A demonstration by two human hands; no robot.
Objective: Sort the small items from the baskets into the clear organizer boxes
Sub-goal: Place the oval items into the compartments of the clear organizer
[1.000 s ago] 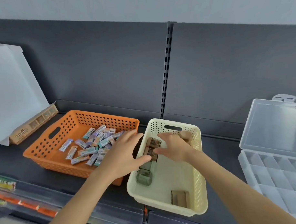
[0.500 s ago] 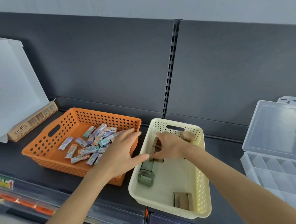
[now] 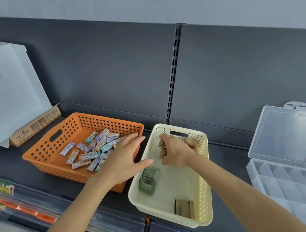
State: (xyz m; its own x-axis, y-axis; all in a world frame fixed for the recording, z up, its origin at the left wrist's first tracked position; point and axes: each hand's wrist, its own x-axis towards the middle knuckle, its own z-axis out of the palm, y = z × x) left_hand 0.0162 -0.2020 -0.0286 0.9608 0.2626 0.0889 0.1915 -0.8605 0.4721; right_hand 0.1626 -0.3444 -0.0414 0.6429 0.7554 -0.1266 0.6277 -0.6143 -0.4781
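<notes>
Right hand [image 3: 177,153] has curled, grip pinching brown blocks [image 3: 163,152] | left hand [image 3: 123,157] open over orange basket [image 3: 51,168] rim

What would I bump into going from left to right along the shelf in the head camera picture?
white carton → brown Capybara box → orange basket → cream basket → clear organizer box

Looks like a shop. Dark metal shelf [image 3: 228,158] with back panels [image 3: 104,74] on both sides of a slotted upright [image 3: 172,75], as on store racks. Below and left of the upright, a clear label strip [image 3: 27,207] with coloured tags [image 3: 46,218] along the shelf edge. Far left of the upright, a printed retail box [image 3: 34,127].
</notes>
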